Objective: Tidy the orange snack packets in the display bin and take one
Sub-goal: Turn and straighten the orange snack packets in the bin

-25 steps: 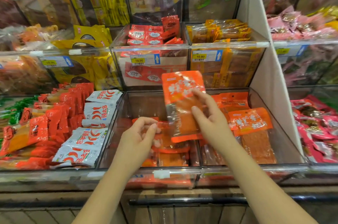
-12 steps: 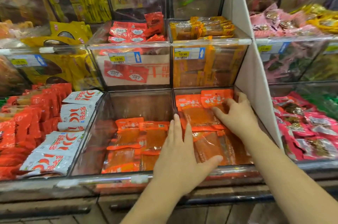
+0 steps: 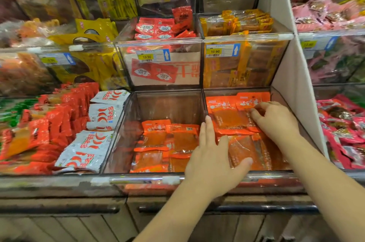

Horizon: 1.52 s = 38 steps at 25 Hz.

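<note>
**Head view: both hands down in the orange bin, no packet lifted out**

The display bin (image 3: 138, 179) is the lowest clear tub, split by a divider (image 3: 204, 103) into two compartments. The orange snack packets (image 3: 230, 118) lie in both: flat and overlapping in the left one, stacked higher and leaning back in the right one.

The left hand (image 3: 215, 154) lies over the front of the divider. Its grip is open, with straight fingers pressing flat on the packets and the thumb spread onto one in the right compartment. The right hand (image 3: 276, 121) reaches to the back of that compartment, its fingertips (image 3: 254, 113) curled onto the rear packets. I cannot tell whether that grip has actually closed on one.

The likely trouble comes from the glossy, overlapping wrappers.

- A pull on the rear packet could drag its neighbours forward and undo the stack.
- A loose pinch could bring up two packets, or none.
- If the flat left hand slides instead of pinning, it could push packets across the divider or bunch them against the front wall.

The white chilli packets (image 3: 102, 143) in the next bin look safely out of reach.
</note>
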Available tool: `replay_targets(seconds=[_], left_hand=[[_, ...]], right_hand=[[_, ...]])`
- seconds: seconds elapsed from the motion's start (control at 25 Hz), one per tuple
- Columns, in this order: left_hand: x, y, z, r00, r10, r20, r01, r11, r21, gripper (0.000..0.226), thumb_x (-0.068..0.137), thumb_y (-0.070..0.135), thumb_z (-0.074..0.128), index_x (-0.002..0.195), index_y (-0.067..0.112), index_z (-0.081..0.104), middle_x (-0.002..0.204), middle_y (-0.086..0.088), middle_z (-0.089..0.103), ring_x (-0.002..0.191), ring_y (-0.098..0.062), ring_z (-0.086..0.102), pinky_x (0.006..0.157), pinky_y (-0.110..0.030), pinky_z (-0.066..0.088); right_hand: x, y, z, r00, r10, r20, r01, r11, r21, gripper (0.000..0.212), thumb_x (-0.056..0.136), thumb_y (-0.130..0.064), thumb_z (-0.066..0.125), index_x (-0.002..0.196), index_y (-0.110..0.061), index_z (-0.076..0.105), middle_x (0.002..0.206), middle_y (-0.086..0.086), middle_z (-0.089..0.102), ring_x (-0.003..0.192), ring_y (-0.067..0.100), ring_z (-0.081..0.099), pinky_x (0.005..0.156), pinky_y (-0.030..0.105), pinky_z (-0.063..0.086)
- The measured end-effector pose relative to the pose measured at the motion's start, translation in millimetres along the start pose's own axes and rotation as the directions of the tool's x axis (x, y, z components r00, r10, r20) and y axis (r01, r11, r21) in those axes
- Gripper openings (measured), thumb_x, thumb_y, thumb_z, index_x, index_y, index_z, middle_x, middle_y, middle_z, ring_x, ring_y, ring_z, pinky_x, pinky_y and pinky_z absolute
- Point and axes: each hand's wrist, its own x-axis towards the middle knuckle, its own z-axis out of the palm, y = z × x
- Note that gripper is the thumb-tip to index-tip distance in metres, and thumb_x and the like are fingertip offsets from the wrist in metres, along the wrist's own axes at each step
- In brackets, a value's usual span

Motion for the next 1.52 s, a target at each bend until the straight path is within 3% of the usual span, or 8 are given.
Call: replay_targets(seconds=[0.16, 0.28, 0.52, 0.92, 1.12, 1.24, 1.36, 1.52], left_hand=[[0.7, -38.0, -33.7, 0.989, 0.103, 0.108, -0.053, 0.918, -0.393, 0.062, 0.102, 0.048, 0.052, 0.157, 0.032, 0.029, 0.170, 0.008, 0.005, 0.151, -0.009, 0.020, 0.119, -0.038, 0.032], [26.2, -99.6, -56.9, 0.992, -0.087, -0.087, 0.038, 0.889, -0.455, 0.041, 0.102, 0.032, 0.053, 0.142, 0.022, 0.052, 0.133, -0.006, 0.059, 0.101, -0.015, 0.067, 0.090, -0.032, 0.056], [61.8, -165.2, -61.5, 0.839, -0.498, 0.220, 0.417, 0.847, 0.329, 0.056, 0.108, 0.043, 0.037, 0.153, 0.008, 0.041, 0.156, -0.018, 0.043, 0.140, -0.035, 0.045, 0.113, -0.037, 0.037], [83.6, -171.7, -40.7, 0.748, -0.662, 0.037, 0.650, 0.743, 0.161, 0.084, 0.093, 0.048, 0.067, 0.154, 0.008, 0.025, 0.151, -0.016, 0.039, 0.136, -0.037, 0.048, 0.105, -0.046, 0.045], [61.0, -158.6, -57.4, 0.857, -0.464, -0.223, 0.496, 0.860, 0.117, 0.057, 0.098, 0.019, 0.060, 0.145, 0.010, 0.030, 0.141, -0.017, 0.036, 0.122, -0.041, 0.056, 0.095, -0.049, 0.047], [32.4, -159.3, -76.1, 0.785, -0.313, -0.535, 0.199, 0.945, -0.261, 0.051, 0.095, 0.014, 0.065, 0.140, 0.014, 0.043, 0.126, -0.012, 0.051, 0.110, -0.031, 0.060, 0.092, -0.043, 0.049], [2.3, -135.4, -81.8, 0.790, -0.407, -0.459, -0.132, 0.617, -0.776, 0.054, 0.092, 0.013, 0.074, 0.139, 0.020, 0.049, 0.116, -0.003, 0.063, 0.101, -0.015, 0.070, 0.085, -0.033, 0.059], [-10.8, -114.0, -65.9, 0.898, -0.312, -0.311, -0.153, 0.441, -0.885, 0.036, 0.090, 0.010, 0.074, 0.122, 0.020, 0.060, 0.114, -0.004, 0.073, 0.101, -0.012, 0.073, 0.085, -0.029, 0.059]], right_hand=[[-16.9, -30.8, -2.8, 0.971, -0.171, -0.165, 0.168, 0.985, -0.028, 0.025, 0.097, -0.027, 0.057, 0.102, -0.008, 0.074, 0.102, 0.013, 0.066, 0.100, 0.038, 0.062, 0.079, 0.045, 0.055], [-44.1, -95.7, 6.1, 0.947, -0.317, -0.048, 0.319, 0.913, 0.255, 0.032, 0.102, -0.025, 0.050, 0.125, -0.010, 0.066, 0.126, 0.012, 0.064, 0.124, 0.031, 0.056, 0.105, 0.042, 0.044], [-77.8, -156.5, 33.3, 0.944, -0.306, 0.122, 0.294, 0.950, 0.109, 0.059, 0.105, -0.041, 0.044, 0.154, -0.010, 0.036, 0.170, 0.017, 0.004, 0.157, 0.031, 0.003, 0.126, 0.040, 0.011], [-75.7, -160.1, 35.6, 0.928, -0.329, 0.178, 0.354, 0.925, -0.138, 0.051, 0.104, -0.038, 0.045, 0.147, -0.010, 0.043, 0.169, 0.021, -0.008, 0.157, 0.035, -0.002, 0.127, 0.043, 0.010], [-76.9, -153.8, 36.5, 0.943, -0.325, 0.070, 0.310, 0.935, 0.172, 0.038, 0.104, -0.027, 0.048, 0.138, -0.010, 0.055, 0.167, 0.016, 0.020, 0.156, 0.029, 0.013, 0.126, 0.038, 0.014], [-78.4, -147.8, 28.5, 0.950, -0.304, -0.068, 0.299, 0.832, 0.467, 0.035, 0.106, -0.028, 0.046, 0.137, -0.015, 0.057, 0.148, 0.001, 0.051, 0.142, 0.015, 0.039, 0.115, 0.026, 0.030], [-78.8, -145.7, 12.7, 0.960, -0.278, 0.045, 0.159, 0.665, 0.730, 0.039, 0.103, -0.046, 0.051, 0.138, -0.029, 0.052, 0.125, -0.017, 0.064, 0.115, -0.001, 0.059, 0.093, 0.018, 0.045], [-83.0, -135.4, 9.0, 0.949, -0.306, 0.079, 0.082, 0.481, 0.873, 0.011, 0.100, -0.034, 0.062, 0.110, -0.032, 0.067, 0.084, -0.011, 0.076, 0.083, 0.007, 0.073, 0.081, 0.030, 0.055]])
